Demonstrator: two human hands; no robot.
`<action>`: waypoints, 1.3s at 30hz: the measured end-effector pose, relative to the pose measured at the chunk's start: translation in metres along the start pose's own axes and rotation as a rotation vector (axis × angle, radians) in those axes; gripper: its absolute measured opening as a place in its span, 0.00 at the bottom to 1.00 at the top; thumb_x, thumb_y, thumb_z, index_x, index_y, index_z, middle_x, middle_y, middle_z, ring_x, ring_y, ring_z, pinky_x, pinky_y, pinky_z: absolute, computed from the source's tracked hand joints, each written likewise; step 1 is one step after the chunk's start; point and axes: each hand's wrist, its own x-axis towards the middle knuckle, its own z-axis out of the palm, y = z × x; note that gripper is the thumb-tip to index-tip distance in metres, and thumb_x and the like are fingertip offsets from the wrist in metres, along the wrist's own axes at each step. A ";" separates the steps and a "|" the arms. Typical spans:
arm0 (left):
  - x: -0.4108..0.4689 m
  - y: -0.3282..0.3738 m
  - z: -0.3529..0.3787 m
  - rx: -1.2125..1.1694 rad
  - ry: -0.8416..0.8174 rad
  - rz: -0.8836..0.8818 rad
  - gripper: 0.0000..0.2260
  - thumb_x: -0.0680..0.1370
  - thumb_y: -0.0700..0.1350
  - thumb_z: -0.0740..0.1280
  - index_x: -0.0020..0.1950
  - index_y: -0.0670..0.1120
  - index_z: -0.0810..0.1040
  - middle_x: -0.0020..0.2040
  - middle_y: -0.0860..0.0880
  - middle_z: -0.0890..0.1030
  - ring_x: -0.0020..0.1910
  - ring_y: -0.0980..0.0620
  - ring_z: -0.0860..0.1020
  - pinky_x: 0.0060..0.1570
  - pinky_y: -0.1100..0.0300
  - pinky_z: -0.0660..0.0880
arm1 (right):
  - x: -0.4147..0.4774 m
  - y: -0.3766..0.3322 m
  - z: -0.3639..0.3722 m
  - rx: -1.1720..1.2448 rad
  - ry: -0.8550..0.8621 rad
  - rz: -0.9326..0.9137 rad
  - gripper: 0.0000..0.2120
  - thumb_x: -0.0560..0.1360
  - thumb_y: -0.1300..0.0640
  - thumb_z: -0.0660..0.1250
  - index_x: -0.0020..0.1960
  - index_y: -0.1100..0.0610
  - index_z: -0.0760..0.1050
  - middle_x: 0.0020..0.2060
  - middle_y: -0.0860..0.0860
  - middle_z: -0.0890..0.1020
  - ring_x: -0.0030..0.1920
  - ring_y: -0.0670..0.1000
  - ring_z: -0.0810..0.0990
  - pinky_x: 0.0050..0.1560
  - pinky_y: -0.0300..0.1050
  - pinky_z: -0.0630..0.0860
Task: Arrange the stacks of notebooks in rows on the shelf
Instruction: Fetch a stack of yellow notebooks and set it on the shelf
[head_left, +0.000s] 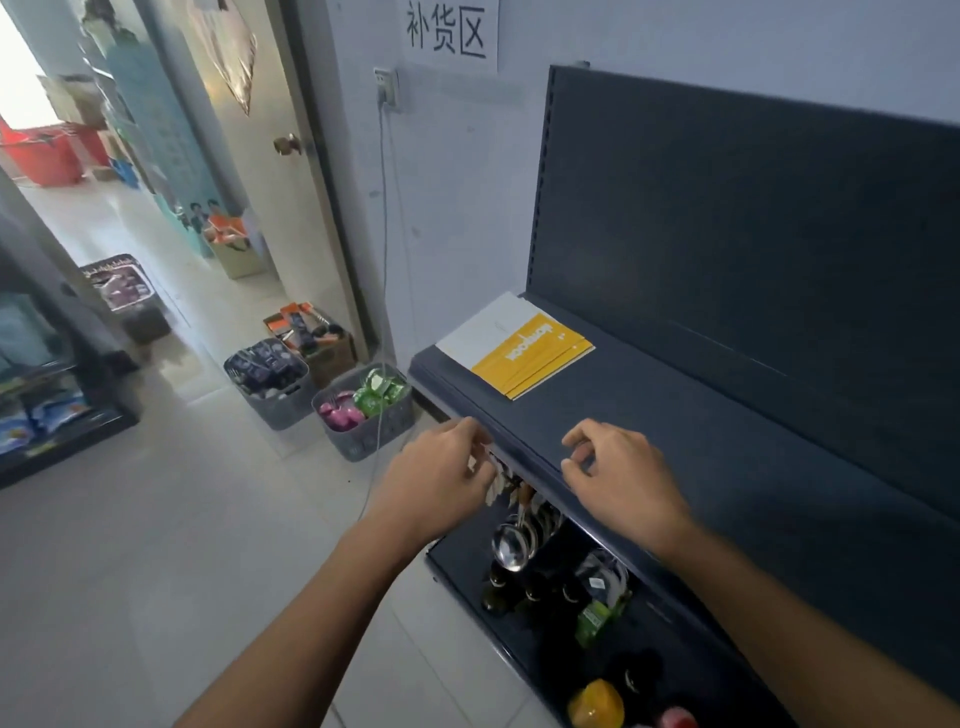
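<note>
- Several red plastic tubs (44, 156) far L, down the corridor, blurred.
- Dark glass-front display case (47, 410) at L edge w/ blue packets inside.
- Two grey plastic slotted baskets (358, 441) on the pale tiled floor nr the doorway: one w/ dark packs, the other w/ green & pink packs; brown cardboard box (327, 358) just behind them.
- White cable (384, 234) hangs down the wall from a socket to the baskets.
- Left hand (441, 467): fingers loosely curled, nothing seen in it, at the front lip of the dark blue-grey metal shelf (727, 415).
- Shiny steel ladles (511, 545) hang under that lip, betw. the two hands; dark bottles on the lower tier below.
- Stack of yellow-and-white notebooks (524, 348): lies flat at the L rear corner of the top tier, by the back panel, well apart from both hands.
- Right hand (618, 467): apart from the L one, fingers bent, tips touching the shelf top nr its front edge, holding nothing.
</note>
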 end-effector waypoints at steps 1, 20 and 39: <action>0.009 -0.011 -0.005 0.000 -0.017 0.018 0.11 0.78 0.50 0.60 0.58 0.52 0.76 0.52 0.57 0.79 0.47 0.54 0.79 0.48 0.51 0.79 | 0.008 -0.008 0.005 0.001 0.010 0.029 0.08 0.78 0.50 0.67 0.56 0.46 0.75 0.45 0.40 0.79 0.45 0.44 0.79 0.47 0.46 0.79; 0.189 -0.116 -0.031 -0.040 -0.106 0.246 0.11 0.80 0.49 0.61 0.61 0.51 0.77 0.55 0.55 0.80 0.49 0.53 0.79 0.50 0.53 0.77 | 0.148 -0.058 0.058 0.036 0.168 0.325 0.08 0.75 0.50 0.66 0.54 0.47 0.77 0.42 0.41 0.80 0.42 0.45 0.79 0.43 0.46 0.79; 0.333 -0.120 0.028 0.183 -0.236 0.241 0.27 0.80 0.63 0.61 0.67 0.42 0.69 0.62 0.45 0.73 0.61 0.45 0.72 0.52 0.53 0.73 | 0.222 -0.027 0.090 0.088 0.305 0.767 0.15 0.80 0.48 0.61 0.61 0.55 0.73 0.52 0.50 0.74 0.49 0.53 0.78 0.45 0.47 0.75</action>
